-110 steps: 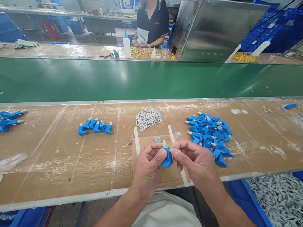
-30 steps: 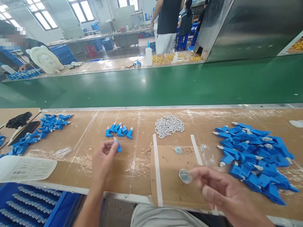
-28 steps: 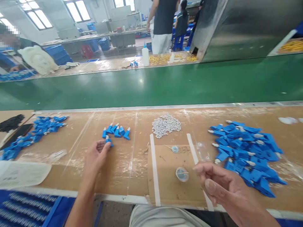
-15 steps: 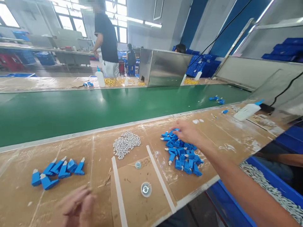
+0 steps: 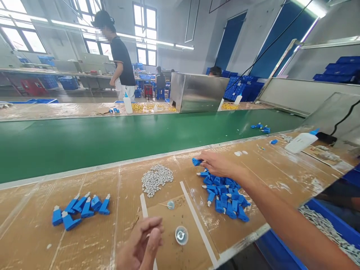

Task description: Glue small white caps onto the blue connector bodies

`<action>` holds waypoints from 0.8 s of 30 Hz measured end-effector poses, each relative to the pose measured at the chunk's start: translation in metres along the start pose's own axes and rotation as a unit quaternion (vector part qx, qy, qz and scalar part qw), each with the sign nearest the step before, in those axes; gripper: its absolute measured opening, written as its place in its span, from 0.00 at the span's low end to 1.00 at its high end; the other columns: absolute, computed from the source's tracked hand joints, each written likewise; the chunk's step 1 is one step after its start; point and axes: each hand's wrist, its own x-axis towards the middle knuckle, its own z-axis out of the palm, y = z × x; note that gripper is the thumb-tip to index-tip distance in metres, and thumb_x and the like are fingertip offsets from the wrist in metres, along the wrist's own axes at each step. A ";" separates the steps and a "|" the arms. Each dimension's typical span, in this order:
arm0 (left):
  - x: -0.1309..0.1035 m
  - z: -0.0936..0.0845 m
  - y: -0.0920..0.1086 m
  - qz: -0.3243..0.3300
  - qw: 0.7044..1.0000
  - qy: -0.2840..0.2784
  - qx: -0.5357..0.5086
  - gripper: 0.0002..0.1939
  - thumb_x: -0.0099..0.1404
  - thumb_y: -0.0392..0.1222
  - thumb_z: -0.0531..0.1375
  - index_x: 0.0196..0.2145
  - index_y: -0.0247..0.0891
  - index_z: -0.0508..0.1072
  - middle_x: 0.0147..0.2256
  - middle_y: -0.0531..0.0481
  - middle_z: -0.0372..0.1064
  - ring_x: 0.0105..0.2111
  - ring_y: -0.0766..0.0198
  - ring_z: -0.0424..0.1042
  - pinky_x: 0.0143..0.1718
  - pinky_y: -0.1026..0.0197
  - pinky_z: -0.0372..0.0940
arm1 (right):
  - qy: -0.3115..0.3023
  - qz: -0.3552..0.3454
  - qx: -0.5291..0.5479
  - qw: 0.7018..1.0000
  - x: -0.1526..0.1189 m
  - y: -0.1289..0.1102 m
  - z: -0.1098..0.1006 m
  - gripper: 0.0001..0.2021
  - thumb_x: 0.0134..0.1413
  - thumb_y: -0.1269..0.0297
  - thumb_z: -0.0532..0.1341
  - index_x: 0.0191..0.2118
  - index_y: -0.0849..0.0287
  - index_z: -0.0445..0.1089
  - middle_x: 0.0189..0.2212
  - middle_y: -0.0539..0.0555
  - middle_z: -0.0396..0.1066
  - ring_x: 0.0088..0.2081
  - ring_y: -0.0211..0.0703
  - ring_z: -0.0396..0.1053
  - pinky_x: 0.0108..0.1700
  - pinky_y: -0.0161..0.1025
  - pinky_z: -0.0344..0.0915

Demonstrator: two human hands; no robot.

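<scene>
My right hand [image 5: 216,164] is closed on a blue plastic piece [image 5: 197,162], which sticks out past the fingertips. It is above the far end of a heap of blue pieces with pale tips [image 5: 225,193]. My left hand [image 5: 140,243] hovers low in the middle with curled fingers and the thumb apart, and I make out nothing held in it. Just right of it stands a small clear cup [image 5: 181,236]. Beyond lie a small round dish [image 5: 170,204] with a thin stick and a pile of small grey pieces [image 5: 156,180]. Several blue pieces [image 5: 87,209] sit at left.
A green conveyor belt [image 5: 135,138] runs behind the brown-covered table [image 5: 92,240]. A white squeeze bottle [image 5: 300,143] lies at right, above a blue bin [image 5: 329,213] of grey-white pieces. Across the belt are a metal box [image 5: 202,93] and a standing person [image 5: 122,56].
My right hand has lifted a blue piece from the heap, moving slightly left. My left hand has moved right, towards the clear cup. The view has tilted up a little.
</scene>
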 end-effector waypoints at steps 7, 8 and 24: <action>0.009 0.023 0.019 -0.316 0.886 -0.287 -0.181 0.29 0.64 0.67 0.55 0.35 0.34 0.75 0.29 0.46 0.71 0.17 0.70 0.65 0.12 0.70 0.52 | 0.090 -0.276 -0.012 0.957 -0.065 -0.134 -0.007 0.15 0.64 0.77 0.54 0.53 0.65 0.69 0.42 0.63 0.72 0.44 0.52 0.69 0.46 0.48 0.70; 0.007 0.022 0.019 -0.325 0.881 -0.294 -0.178 0.27 0.65 0.64 0.55 0.32 0.34 0.73 0.26 0.48 0.69 0.15 0.73 0.61 0.11 0.72 0.47 | 0.097 -0.293 -0.020 0.951 -0.070 -0.143 -0.006 0.14 0.65 0.76 0.54 0.52 0.65 0.70 0.41 0.63 0.73 0.44 0.53 0.70 0.46 0.47 0.70; 0.013 -0.010 0.012 -0.277 0.912 -0.084 -0.290 0.12 0.64 0.38 0.63 0.43 0.26 0.77 0.34 0.40 0.73 0.27 0.70 0.68 0.22 0.73 0.63 | 0.033 0.233 0.590 0.773 -0.102 -0.137 0.111 0.19 0.53 0.49 0.68 0.40 0.60 0.73 0.28 0.52 0.73 0.29 0.41 0.68 0.27 0.35 0.62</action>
